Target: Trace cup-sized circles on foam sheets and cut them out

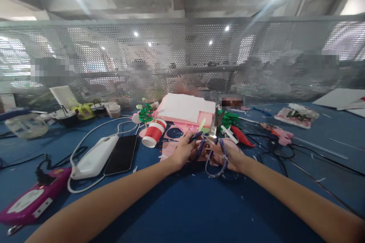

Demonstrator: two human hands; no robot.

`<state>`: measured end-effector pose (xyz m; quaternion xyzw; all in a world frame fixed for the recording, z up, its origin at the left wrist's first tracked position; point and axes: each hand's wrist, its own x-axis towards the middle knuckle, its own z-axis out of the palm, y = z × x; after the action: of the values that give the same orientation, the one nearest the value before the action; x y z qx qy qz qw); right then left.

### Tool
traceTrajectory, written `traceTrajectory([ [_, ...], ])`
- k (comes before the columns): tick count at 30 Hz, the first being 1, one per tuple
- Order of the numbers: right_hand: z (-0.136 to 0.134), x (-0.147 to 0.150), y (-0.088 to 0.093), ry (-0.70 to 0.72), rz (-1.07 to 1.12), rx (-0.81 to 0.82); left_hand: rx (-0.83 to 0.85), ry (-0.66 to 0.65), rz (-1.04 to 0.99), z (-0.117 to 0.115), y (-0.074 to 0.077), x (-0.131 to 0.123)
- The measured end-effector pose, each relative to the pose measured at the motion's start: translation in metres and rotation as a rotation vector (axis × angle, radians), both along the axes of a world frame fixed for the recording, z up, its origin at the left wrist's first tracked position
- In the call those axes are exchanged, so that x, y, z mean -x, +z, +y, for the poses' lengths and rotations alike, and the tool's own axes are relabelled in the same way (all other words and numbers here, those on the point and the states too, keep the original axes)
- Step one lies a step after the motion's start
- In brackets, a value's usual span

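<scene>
Held a pair of scissors point(213, 131) between both grips, out in front near the middle of the worktop point(182, 209), blades pointing away from the body and purple-wrapped handles turned back toward it. Had the left grip point(184, 147) closed around the handle on that side, thumb lying along the top, fingers curled underneath. Had the right grip point(226, 153) bent around the other handle, with its wide loop showing in front of the palm and fingers. Set the two grips near each other, with the scissors between them. Could not make out the fingertips near the pivot, nor the exact spread of the blades, for blur and overlap.

Saw a pale green leaf-shaped piece point(202, 124) just beyond the left grip, beside the blades; could not tell about contact with the fingers. Had pink paper point(168, 150) spread on the worktop under and beyond the grips, and a white sheet point(185, 106) farther back. Noted a red and white paper cup point(154, 133) to the left of the left grip, with a black phone point(122, 155) and a white box-shaped device point(95, 157) farther left. Noted green pieces point(228, 119), a white stick point(228, 134) and a red piece point(242, 136) beyond the right grip.
</scene>
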<state>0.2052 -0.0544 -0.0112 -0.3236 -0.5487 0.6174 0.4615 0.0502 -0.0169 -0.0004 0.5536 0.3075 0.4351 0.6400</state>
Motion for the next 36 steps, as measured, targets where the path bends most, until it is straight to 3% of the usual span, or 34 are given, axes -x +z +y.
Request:
traceTrajectory([
  [4, -0.004, -0.001, 0.004, 0.081, 0.026, 0.098, -0.436, -0.034, 0.253, -0.013, 0.001, 0.006],
  [7, -0.006, -0.004, 0.010, 0.080, 0.048, 0.105, -0.600, -0.015, 0.347, -0.017, 0.002, 0.006],
  [13, 0.001, -0.029, 0.023, 0.069, 0.050, 0.117, -0.635, 0.193, 0.429, 0.007, 0.021, 0.015],
  [15, 0.006, -0.040, 0.030, -0.028, 0.076, 0.049, -0.710, 0.037, 0.724, 0.017, 0.030, 0.024],
  [17, 0.010, -0.050, 0.037, -0.123, 0.158, -0.005, -0.717, -0.060, 0.849, 0.021, 0.036, 0.032],
  [21, 0.014, -0.063, 0.044, -0.153, 0.308, 0.050, -0.846, -0.115, 1.190, 0.017, 0.035, 0.035],
  [23, 0.016, -0.067, 0.042, -0.163, 0.336, 0.074, -0.875, -0.110, 1.228, 0.014, 0.033, 0.033],
  [29, 0.022, -0.074, 0.037, -0.268, 0.302, 0.074, -0.711, -0.181, 1.267, 0.019, 0.037, 0.036],
  [36, 0.034, -0.083, 0.029, -0.343, 0.126, 0.074, -0.865, -0.266, 1.267, 0.029, 0.070, 0.053],
])
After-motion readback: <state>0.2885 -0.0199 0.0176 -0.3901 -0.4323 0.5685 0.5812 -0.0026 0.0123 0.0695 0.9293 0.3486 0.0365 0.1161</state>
